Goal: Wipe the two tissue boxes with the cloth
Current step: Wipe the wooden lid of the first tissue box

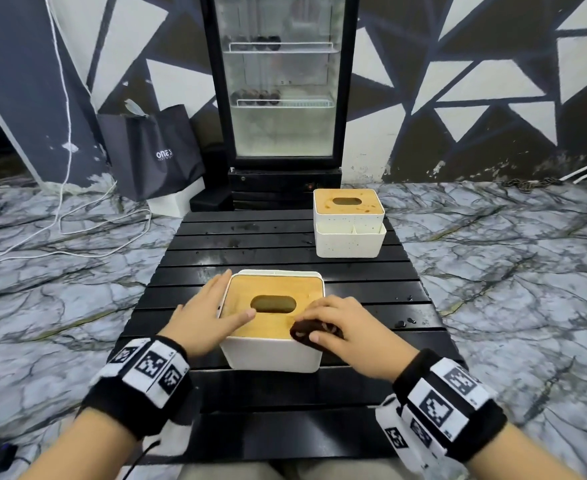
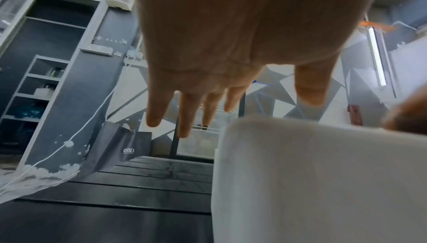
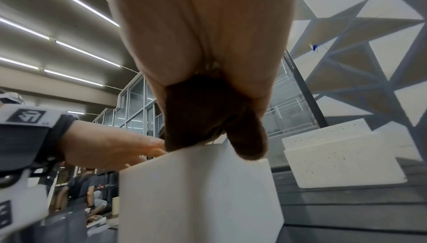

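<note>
Near tissue box (image 1: 271, 353) sits on black slatted bench (image 1: 195, 258); left hand (image 1: 203, 315), fingers flat, steadies it while right hand (image 1: 342, 329) grips brown cloth (image 1: 304, 330) on wooden lid. Far tissue box (image 1: 349, 242) awaits, apart.

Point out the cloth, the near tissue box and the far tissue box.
cloth (image 1: 302, 330), head view, dark fold under the right hand.
near tissue box (image 1: 271, 355), head view, white front wall.
far tissue box (image 1: 349, 242), head view, speckled front wall.
</note>
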A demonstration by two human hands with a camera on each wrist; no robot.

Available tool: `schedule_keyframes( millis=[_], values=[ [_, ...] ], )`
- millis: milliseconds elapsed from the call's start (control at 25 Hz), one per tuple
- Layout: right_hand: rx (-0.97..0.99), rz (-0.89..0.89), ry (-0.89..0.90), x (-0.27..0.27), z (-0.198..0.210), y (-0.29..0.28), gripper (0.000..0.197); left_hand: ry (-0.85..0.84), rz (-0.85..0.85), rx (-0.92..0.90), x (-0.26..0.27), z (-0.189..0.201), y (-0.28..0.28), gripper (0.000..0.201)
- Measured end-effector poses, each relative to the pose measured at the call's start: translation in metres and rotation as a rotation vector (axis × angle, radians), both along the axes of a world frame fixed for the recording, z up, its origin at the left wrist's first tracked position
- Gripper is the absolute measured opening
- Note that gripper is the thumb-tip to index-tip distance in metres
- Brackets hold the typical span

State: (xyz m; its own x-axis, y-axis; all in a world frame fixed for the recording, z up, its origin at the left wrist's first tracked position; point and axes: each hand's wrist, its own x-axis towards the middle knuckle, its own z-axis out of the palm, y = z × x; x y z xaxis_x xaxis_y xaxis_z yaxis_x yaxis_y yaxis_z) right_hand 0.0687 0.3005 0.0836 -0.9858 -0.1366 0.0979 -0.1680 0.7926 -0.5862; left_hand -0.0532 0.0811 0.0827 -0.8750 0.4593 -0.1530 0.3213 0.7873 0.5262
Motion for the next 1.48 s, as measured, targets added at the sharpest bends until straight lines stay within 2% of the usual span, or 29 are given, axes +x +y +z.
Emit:
schedule_keyframes(
  millis=[40,120,240,560,880,1200,1320,1480],
  values=[
    [-0.009,-0.021,0.019,-0.004,0.002,0.002,0.032,-0.005,0.03,0.034,-0.001,-0.003,0.007,0.104],
    [-0.013,-0.037,0.048,-0.013,0.0,0.004,0.032,0.01,0.095,0.048,-0.002,-0.009,0.025,0.092],
    [0.043,0.013,0.091,-0.023,-0.011,0.003,0.032,0.023,0.158,0.017,-0.004,-0.014,0.043,0.08],
    [-0.13,0.067,0.251,-0.014,-0.046,-0.009,0.038,0.078,0.143,0.018,-0.014,-0.022,0.045,0.071],
    [-0.184,-0.032,0.177,-0.065,-0.039,0.02,0.033,0.107,0.137,-0.005,-0.013,-0.021,0.044,0.069],
    [-0.209,0.066,0.219,-0.019,-0.046,-0.003,0.038,0.12,0.116,-0.016,-0.009,-0.019,0.045,0.068],
    [-0.239,0.074,0.172,-0.03,-0.041,0.006,0.032,0.122,0.101,-0.04,-0.008,-0.016,0.045,0.067],
    [-0.217,0.0,0.129,-0.058,-0.037,0.022,0.032,0.116,0.101,-0.054,-0.006,-0.013,0.046,0.066]
  ],
)
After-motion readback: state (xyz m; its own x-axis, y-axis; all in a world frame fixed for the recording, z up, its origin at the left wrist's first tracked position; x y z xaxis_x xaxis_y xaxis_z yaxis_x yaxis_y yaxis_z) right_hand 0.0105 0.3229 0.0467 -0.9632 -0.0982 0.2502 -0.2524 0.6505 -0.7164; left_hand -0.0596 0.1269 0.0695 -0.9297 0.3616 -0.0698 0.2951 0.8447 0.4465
